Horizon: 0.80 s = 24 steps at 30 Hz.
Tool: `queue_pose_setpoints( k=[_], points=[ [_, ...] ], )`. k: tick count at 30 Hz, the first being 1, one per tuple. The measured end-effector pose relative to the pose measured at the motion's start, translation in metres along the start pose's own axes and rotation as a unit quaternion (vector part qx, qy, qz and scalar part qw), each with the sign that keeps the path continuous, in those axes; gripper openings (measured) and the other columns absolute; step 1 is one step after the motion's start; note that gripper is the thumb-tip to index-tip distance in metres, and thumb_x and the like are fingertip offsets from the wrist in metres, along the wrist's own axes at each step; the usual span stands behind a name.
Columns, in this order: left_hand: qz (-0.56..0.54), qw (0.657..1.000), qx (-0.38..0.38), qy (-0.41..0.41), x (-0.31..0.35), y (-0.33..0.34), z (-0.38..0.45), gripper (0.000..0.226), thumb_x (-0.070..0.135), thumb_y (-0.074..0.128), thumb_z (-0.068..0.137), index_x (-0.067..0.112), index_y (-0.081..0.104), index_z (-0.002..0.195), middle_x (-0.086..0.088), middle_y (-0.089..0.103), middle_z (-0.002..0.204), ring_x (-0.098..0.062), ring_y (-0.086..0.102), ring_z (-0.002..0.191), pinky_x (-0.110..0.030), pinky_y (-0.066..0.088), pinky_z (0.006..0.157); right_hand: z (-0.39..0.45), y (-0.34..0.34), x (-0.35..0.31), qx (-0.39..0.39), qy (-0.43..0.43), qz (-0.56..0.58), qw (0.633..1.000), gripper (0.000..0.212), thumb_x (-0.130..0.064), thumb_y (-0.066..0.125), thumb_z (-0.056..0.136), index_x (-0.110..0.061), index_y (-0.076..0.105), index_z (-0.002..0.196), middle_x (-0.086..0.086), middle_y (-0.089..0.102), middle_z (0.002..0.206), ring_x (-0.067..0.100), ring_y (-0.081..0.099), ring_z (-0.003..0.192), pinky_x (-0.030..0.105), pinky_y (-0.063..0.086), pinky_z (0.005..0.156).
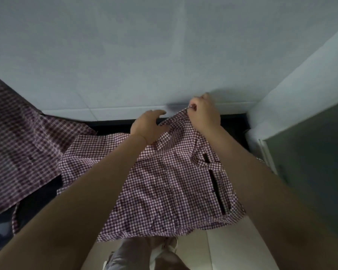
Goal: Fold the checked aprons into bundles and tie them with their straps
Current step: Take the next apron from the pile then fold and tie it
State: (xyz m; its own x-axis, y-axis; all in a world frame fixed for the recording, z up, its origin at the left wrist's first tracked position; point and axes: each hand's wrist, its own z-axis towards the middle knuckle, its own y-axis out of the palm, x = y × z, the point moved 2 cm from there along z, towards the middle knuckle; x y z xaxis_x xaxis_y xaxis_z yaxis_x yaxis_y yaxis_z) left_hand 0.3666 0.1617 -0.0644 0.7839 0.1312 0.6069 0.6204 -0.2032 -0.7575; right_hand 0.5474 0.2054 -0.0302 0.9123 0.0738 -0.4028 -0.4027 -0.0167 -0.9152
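Observation:
A maroon-and-white checked apron [164, 182] lies spread over a dark counter, its near edge hanging off toward me. My right hand [204, 112] pinches the apron's far corner and holds it lifted near the wall. My left hand [147, 124] rests on the cloth just left of that corner, fingers relaxed and pointing right. A checked strap [209, 164] crosses a dark slit near the apron's right side. A second checked apron [18, 137] lies crumpled at the left.
A pale tiled wall [144, 55] rises right behind the dark counter [113, 125]. A grey cabinet or appliance [310, 162] stands at the right. Below are light floor tiles [232, 250] and my feet.

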Motion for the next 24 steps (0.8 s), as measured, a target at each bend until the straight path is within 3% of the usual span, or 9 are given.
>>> queue_pose_setpoints(
  k=[2,5,10,14,17,21,24],
  points=[
    [0.001,1.0,0.003,0.003,0.027,-0.004,0.006,0.028,0.033,0.063,0.092,0.019,0.069,0.116,-0.006,0.068,0.117,-0.027,0.061,0.11,-0.035,0.049,0.091,-0.001,-0.023,0.001,-0.004,-0.013,0.012,1.0,0.016,-0.017,0.055,0.094,-0.009,0.069,0.097,0.013,0.05,0.111,0.03,0.054,0.1,0.034,0.044,0.079],
    [0.027,0.999,0.015,-0.018,0.043,-0.013,0.009,0.025,0.037,0.059,0.094,0.018,0.071,0.104,-0.007,0.068,0.111,-0.028,0.061,0.104,-0.034,0.049,0.086,-0.003,-0.049,0.008,-0.001,-0.012,0.004,1.0,0.017,-0.018,0.054,0.095,-0.009,0.068,0.097,0.012,0.05,0.11,0.027,0.055,0.094,0.031,0.04,0.074],
    [0.05,0.998,0.028,-0.029,0.045,-0.031,-0.003,0.026,0.033,0.054,0.097,0.018,0.071,0.109,-0.007,0.067,0.115,-0.028,0.06,0.106,-0.036,0.05,0.09,-0.009,-0.076,0.019,0.008,-0.004,-0.016,1.0,0.015,-0.013,0.053,0.096,-0.007,0.066,0.095,0.013,0.05,0.109,0.024,0.052,0.085,0.029,0.034,0.069],
    [0.071,0.994,0.063,-0.049,0.04,-0.051,-0.015,0.025,0.031,0.05,0.098,0.02,0.07,0.107,-0.006,0.067,0.113,-0.027,0.06,0.105,-0.034,0.049,0.086,-0.014,-0.091,0.023,0.022,0.024,-0.096,0.995,0.019,-0.009,0.048,0.097,-0.004,0.067,0.1,0.014,0.053,0.11,0.032,0.057,0.094,0.035,0.044,0.072],
    [0.144,0.988,0.007,-0.047,0.034,-0.061,-0.022,0.025,0.027,0.054,0.095,0.021,0.071,0.112,-0.004,0.066,0.118,-0.026,0.06,0.111,-0.036,0.05,0.094,-0.016,-0.106,0.018,0.044,0.035,-0.163,0.985,0.02,-0.004,0.045,0.095,-0.005,0.064,0.101,0.013,0.058,0.107,0.033,0.06,0.099,0.036,0.045,0.073],
    [0.229,0.967,-0.068,-0.087,0.02,-0.062,-0.041,0.028,0.026,0.052,0.093,0.009,0.069,0.109,-0.01,0.067,0.117,-0.028,0.062,0.107,-0.038,0.052,0.091,-0.022,-0.125,0.005,0.068,0.052,-0.186,0.979,0.014,-0.001,0.04,0.096,-0.01,0.048,0.088,0.008,0.058,0.092,0.026,0.053,0.078,0.033,0.036,0.063],
    [0.178,0.979,-0.008,-0.103,0.021,-0.07,-0.06,0.023,0.025,0.049,0.096,0.013,0.066,0.106,-0.008,0.065,0.117,-0.028,0.06,0.108,-0.038,0.05,0.088,-0.03,-0.138,0.001,0.087,0.056,-0.173,0.979,0.016,0.001,0.039,0.096,-0.008,0.046,0.085,0.008,0.056,0.085,0.025,0.052,0.077,0.034,0.036,0.064]
  ],
)
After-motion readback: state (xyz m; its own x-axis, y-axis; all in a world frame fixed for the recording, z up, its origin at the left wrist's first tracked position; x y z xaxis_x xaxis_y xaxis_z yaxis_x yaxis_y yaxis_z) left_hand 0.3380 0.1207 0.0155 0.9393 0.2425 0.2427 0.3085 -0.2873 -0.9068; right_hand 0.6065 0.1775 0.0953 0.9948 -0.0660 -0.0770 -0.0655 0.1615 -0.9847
